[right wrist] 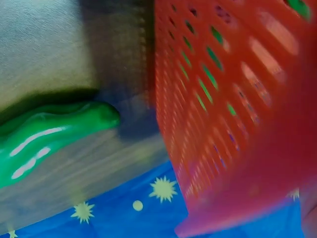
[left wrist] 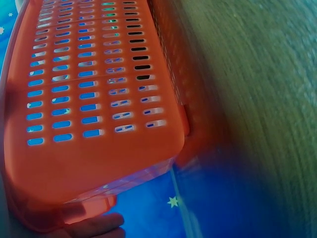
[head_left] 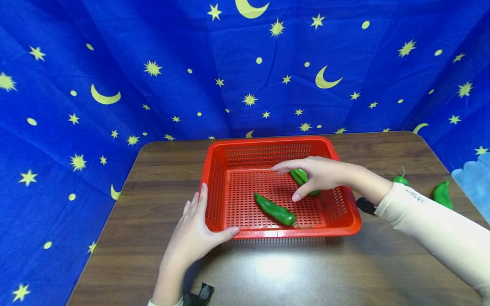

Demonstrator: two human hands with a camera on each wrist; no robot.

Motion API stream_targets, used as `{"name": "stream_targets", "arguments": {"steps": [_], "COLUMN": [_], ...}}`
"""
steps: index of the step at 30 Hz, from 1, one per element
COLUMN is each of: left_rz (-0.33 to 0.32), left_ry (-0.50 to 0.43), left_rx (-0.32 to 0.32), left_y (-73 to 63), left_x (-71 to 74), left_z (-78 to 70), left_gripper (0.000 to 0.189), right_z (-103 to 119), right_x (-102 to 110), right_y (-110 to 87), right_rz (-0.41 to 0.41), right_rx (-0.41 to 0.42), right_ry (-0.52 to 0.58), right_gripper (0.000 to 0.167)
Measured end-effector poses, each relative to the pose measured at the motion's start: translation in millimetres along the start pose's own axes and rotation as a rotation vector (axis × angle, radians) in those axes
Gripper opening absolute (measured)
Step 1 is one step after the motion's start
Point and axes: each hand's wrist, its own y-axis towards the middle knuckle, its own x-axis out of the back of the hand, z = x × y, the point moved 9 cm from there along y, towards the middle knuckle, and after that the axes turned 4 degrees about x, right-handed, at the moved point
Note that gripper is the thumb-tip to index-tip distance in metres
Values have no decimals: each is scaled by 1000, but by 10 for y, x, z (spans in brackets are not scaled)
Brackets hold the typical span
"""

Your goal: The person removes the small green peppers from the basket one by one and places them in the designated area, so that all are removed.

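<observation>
A red plastic basket [head_left: 268, 233] with slotted walls stands on the table. My left hand [head_left: 193, 233] grips its near left corner, thumb along the front rim and fingers against the left side. Over the right half of the basket hovers my right hand [head_left: 319, 172], thumb and fingers spread apart with nothing between them. Beneath that hand lie green peppers [head_left: 300, 175], partly hidden by it. Another long green pepper [head_left: 274, 209] rests on the basket floor nearer the front, its stem pointing right.
Outside the basket to the right, a green pepper [head_left: 442, 194] lies near the table edge. A second pepper [head_left: 400, 179] is partly covered by the right sleeve [head_left: 432, 229]. Behind the wooden table [head_left: 160, 170] hangs a blue curtain [head_left: 229, 51] with stars and moons.
</observation>
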Motion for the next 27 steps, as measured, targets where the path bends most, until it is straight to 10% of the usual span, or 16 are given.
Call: {"name": "stream_targets", "arguments": {"steps": [27], "left_rz": [6], "left_ry": [1], "left_rx": [6], "left_y": [-8], "left_x": [-4], "left_z": [4], "left_gripper": [132], "right_z": [-217], "right_x": [-812], "right_y": [148], "right_rz": [370], "right_rx": [-81], "right_ry": [84], "right_gripper": [88]}}
